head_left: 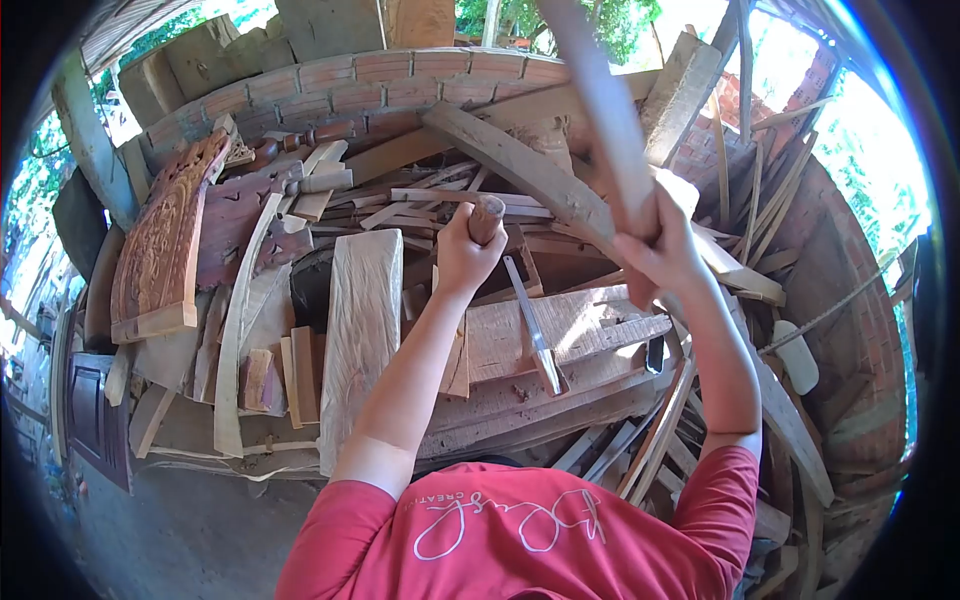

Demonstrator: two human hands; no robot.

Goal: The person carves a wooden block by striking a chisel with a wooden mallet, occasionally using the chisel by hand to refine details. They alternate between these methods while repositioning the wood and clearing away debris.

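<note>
My left hand point(468, 255) is closed around a brown wooden handle point(487, 212) with a rounded end poking out at the top; whatever lies below the fist is hidden. My right hand point(660, 245) grips a long wooden piece point(600, 100), raised and blurred, reaching up past the top edge of the view. Below and between the hands, a slim metal bar point(532, 325) rests on a thick plank point(590, 325). A small black object point(655, 355) sits at that plank's right end.
Wood offcuts fill the space before me. A pale upright board point(362, 330) stands left of centre, and a carved panel point(170, 235) leans farther left. A heavy beam point(530, 170) slants across the pile. Behind runs a curved brick wall point(380, 75); a white bottle-like object point(796, 357) is at right.
</note>
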